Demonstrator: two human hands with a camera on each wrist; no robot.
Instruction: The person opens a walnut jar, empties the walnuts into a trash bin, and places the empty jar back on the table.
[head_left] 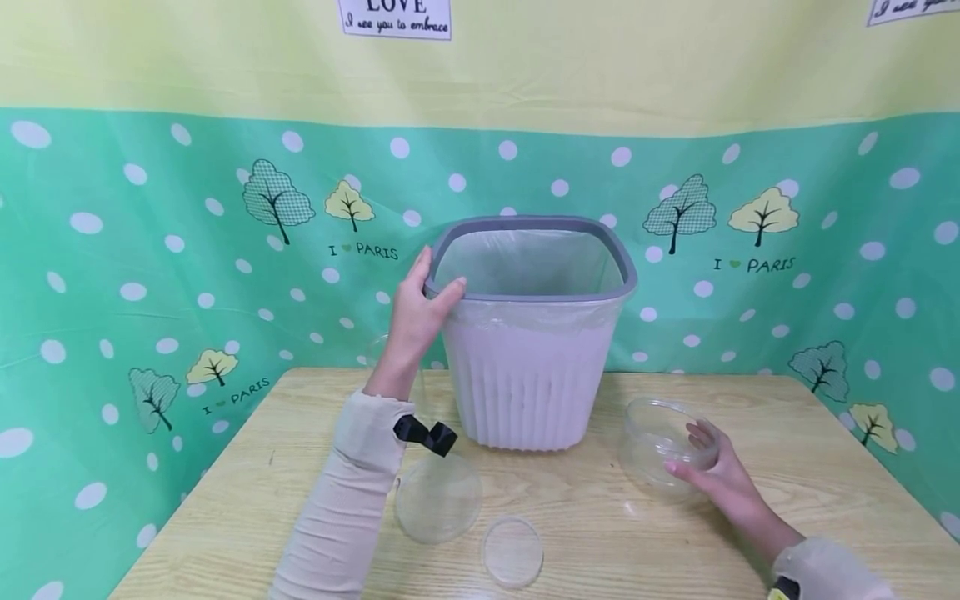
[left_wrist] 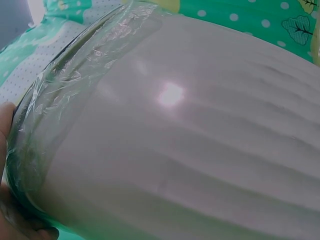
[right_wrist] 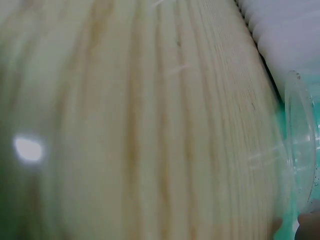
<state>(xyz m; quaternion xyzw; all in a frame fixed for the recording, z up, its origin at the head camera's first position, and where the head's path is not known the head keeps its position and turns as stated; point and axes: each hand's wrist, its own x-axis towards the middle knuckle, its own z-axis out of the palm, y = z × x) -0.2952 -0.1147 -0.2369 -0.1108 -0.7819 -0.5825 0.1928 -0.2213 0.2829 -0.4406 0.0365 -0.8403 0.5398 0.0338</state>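
Observation:
A white ribbed trash can (head_left: 528,375) with a grey rim (head_left: 532,223) stands at the back of the table, lined with a clear plastic bag (left_wrist: 65,100). My left hand (head_left: 422,310) grips the can's left rim corner, thumb at the front edge. In the left wrist view, the can's side (left_wrist: 175,145) fills most of the picture, with fingers at the left edge. To the can's right, my right hand (head_left: 716,477) holds a clear round container (head_left: 651,442) between thumb and fingers. The right wrist view catches only the container's edge (right_wrist: 300,145) and a bit of fingertip.
On the wooden table (head_left: 600,550), a larger clear round lid (head_left: 438,504) lies beside the left forearm, with a smaller one (head_left: 513,552) nearer the front. Another clear object (head_left: 377,348) is partly hidden behind the left forearm. A green dotted curtain (head_left: 517,179) hangs behind.

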